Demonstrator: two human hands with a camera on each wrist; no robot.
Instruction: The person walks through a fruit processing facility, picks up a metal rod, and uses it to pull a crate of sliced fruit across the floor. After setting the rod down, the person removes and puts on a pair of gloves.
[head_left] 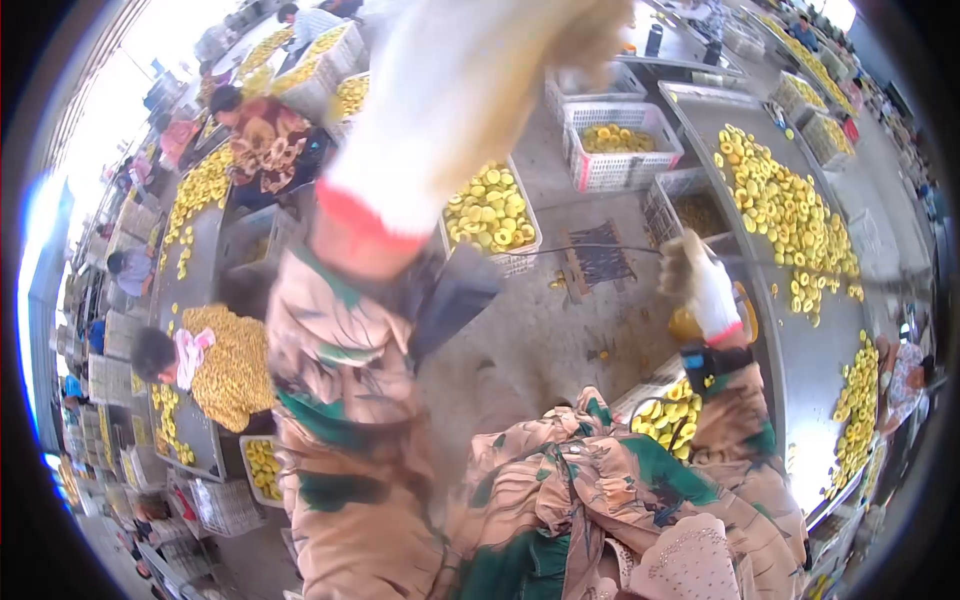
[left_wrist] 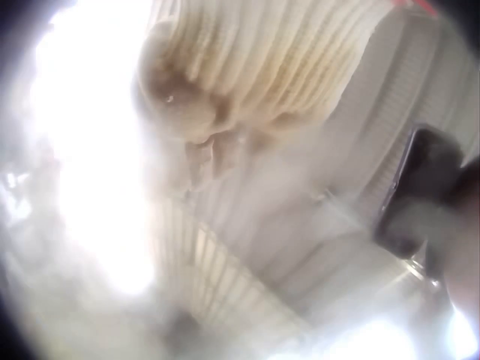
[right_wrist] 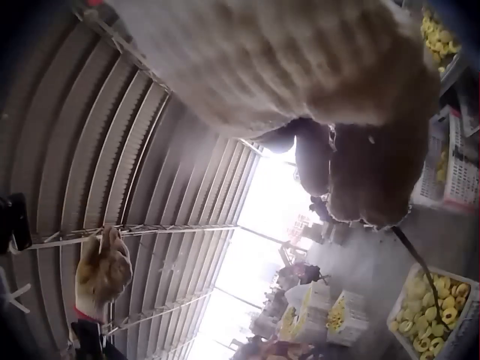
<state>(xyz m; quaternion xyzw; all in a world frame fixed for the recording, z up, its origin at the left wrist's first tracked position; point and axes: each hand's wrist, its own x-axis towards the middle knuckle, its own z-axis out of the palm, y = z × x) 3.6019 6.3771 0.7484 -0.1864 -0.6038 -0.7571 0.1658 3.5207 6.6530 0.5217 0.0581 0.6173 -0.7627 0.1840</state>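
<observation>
Head view shows fruit crates (head_left: 620, 145), wrists roofing.

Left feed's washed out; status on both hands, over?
Left hand raised near lens, grip unclear. Right hand curled beside thin dark cord, hold unconfirmed. Nothing seen blocking.

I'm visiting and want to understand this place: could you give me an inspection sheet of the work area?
Surface: long metal table, strewn with yellow fruit pieces.
Job's things: white crates holding the same fruit.
Clutter: dark slatted thing on the floor.
Grips: left hand gloved, raised, blurred; right hand gloved, fingers curled at the cable, hold unclear.
Cables: dark cable running to the right hand.
Surroundings: workers at other fruit tables; ribbed roof.
</observation>
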